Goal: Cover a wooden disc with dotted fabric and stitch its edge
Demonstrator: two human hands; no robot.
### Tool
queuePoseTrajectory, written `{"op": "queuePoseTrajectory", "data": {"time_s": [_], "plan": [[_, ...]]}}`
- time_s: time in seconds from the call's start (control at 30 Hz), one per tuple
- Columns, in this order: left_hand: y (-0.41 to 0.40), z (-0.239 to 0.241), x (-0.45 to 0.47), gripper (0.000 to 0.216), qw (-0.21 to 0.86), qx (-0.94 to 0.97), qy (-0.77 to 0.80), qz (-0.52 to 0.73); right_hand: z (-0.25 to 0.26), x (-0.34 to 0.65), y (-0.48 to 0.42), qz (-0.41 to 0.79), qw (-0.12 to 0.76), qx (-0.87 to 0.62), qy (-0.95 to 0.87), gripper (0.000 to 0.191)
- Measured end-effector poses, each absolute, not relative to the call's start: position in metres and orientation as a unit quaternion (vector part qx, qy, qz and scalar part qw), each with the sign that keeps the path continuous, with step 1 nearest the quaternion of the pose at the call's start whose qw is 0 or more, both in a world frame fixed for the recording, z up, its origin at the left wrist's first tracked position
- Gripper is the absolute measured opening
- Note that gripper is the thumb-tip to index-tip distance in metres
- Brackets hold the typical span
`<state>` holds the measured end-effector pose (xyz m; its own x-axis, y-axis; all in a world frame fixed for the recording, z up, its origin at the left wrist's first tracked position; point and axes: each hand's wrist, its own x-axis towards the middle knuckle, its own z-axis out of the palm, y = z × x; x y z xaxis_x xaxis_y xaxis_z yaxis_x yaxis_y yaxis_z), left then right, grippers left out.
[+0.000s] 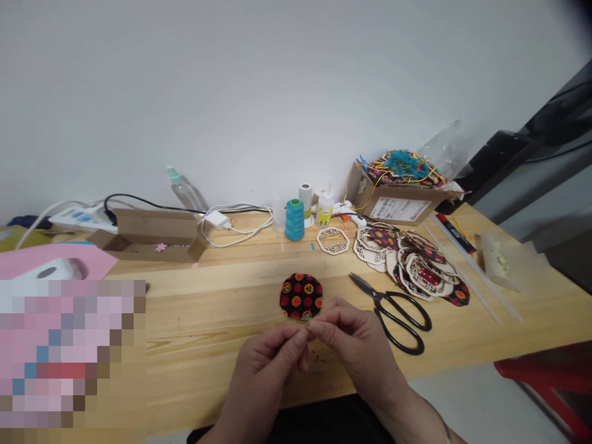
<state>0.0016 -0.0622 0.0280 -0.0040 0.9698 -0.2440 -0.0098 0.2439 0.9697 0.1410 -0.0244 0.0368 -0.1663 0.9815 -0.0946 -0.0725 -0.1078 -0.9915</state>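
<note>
At lower centre, the left hand (268, 364) and right hand (361, 345) pinch a tiny item (308, 328), too small to identify, just below the patterned fabric patch (301, 296); a loosened pinch could drop it onto the bench (208, 320).

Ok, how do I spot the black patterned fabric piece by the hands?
On the pale wooden table, look beyond the bare left hand and right hand. The rounded black fabric with red motifs lies there, apart from the heap of fabric and lattice frames.

The left hand (272, 361) and right hand (358, 342) are bare, with black clothing (326, 416) between the forearms (407, 404).
</note>
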Motion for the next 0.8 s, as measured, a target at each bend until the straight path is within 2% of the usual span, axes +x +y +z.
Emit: {"op": "queuePoseTrajectory", "data": {"time_s": [0.53,0.8], "plan": [[-0.0625,0.0267,0.0022,0.024,0.563,0.442,0.547,0.435,0.0348,0.1425,-0.025,0.604,0.419,-0.468,-0.491,0.011],[-0.0606,0.0284,0.0018,0.027,0.568,0.446,0.549,0.421,0.0375,0.1417,-0.0243,0.632,0.413,-0.463,-0.464,0.013]]}}
